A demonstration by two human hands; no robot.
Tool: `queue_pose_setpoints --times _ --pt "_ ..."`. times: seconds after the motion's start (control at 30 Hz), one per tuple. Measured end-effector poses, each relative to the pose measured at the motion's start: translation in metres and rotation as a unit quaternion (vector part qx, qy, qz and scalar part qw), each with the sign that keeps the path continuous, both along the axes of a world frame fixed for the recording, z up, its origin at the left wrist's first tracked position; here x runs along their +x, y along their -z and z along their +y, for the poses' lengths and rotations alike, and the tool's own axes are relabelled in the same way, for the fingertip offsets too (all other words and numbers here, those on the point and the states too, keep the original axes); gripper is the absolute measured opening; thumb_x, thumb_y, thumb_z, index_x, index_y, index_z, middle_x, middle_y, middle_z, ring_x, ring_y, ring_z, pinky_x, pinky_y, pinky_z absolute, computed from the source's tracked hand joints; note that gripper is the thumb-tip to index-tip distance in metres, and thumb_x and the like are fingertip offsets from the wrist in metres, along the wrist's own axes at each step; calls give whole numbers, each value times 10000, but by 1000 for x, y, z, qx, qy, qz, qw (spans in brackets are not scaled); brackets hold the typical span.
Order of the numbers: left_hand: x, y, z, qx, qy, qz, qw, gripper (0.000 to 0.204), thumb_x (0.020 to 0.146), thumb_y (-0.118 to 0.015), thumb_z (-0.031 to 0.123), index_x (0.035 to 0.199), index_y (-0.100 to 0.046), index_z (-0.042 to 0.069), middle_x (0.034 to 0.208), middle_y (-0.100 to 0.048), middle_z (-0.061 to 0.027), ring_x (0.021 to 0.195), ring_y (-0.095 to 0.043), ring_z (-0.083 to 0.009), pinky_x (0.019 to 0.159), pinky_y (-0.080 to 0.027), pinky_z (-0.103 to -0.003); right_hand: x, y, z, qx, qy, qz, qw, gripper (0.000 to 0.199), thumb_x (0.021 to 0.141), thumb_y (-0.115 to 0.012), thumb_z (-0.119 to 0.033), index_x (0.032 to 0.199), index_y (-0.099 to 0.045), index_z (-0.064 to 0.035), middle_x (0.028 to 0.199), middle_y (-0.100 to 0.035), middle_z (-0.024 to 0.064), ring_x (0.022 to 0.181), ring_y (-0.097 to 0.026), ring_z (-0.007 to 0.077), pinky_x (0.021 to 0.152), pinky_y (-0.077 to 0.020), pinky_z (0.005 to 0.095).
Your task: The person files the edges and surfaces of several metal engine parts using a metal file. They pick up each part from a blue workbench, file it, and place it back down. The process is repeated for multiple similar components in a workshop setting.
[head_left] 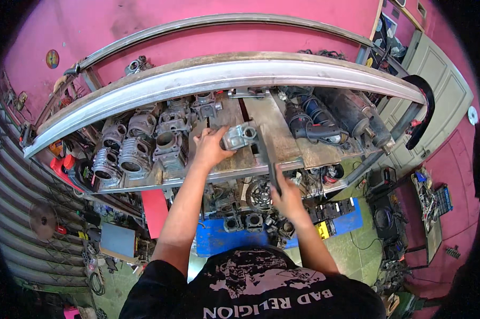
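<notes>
My left hand (212,149) is closed around the left side of a silver metal engine part (241,136), a small cast piece with a round bore turned to the right. It is held on or just above the wooden shelf (282,127). In my right hand (289,199) is a long, flat, dark file (270,159), gripped at its near end. The file's blade points away from me, close beside the part's right side. Whether the two touch I cannot tell.
Several engine cylinders (133,156) stand on the shelf's left part. An angle grinder (319,132) and a dark canister (351,111) lie at the right. A white-edged upper shelf (240,69) spans above. Metal parts (261,194) crowd the level below, near a blue sheet (213,236).
</notes>
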State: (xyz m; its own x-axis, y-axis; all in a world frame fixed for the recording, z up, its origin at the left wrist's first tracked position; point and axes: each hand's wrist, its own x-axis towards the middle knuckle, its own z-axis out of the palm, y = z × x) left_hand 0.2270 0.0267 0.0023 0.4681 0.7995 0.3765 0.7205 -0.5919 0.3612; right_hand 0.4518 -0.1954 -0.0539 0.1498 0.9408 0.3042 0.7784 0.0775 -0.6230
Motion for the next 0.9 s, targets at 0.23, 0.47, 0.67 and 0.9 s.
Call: queue_pose_setpoints --times 0.23,0.47,0.67,0.9 --pt "12 -1 -6 -12 -24 6 1000 876 654 -953 413 1438 -610 225 1275 -732 -119 1291 -564 -348 1042 -351 -705 35 -54 72 30 -65 52 996 790 959 -695 -163 1655 -323 -195 1206 -688 330 1110 -670 506 963 -532 467" --pt "6 11 5 -74 -64 -81 992 927 632 -974 400 1457 -586 228 1352 -676 -158 1332 -532 -381 1075 -347 -680 88 -64 12 99 -137 -119 978 770 932 -738 -184 1621 -398 -140 1343 -658 279 1237 -617 477 1042 -481 494" --pt "-6 35 15 -42 -36 -166 985 916 605 -997 377 1428 -629 213 1289 -672 -158 1289 -527 -368 1090 -372 -574 118 -165 50 -62 -106 -257 959 583 929 -752 -282 1472 -601 -132 1255 -704 198 1084 -612 363 1057 -366 442" --pt "-14 20 9 -64 16 -147 987 884 582 -1000 347 1389 -663 219 1167 -670 -133 1192 -552 -343 1081 -406 -471 142 -198 98 -66 -130 -273 951 510 951 -738 -305 1452 -659 -249 885 -593 130 924 -471 267 960 -307 405"
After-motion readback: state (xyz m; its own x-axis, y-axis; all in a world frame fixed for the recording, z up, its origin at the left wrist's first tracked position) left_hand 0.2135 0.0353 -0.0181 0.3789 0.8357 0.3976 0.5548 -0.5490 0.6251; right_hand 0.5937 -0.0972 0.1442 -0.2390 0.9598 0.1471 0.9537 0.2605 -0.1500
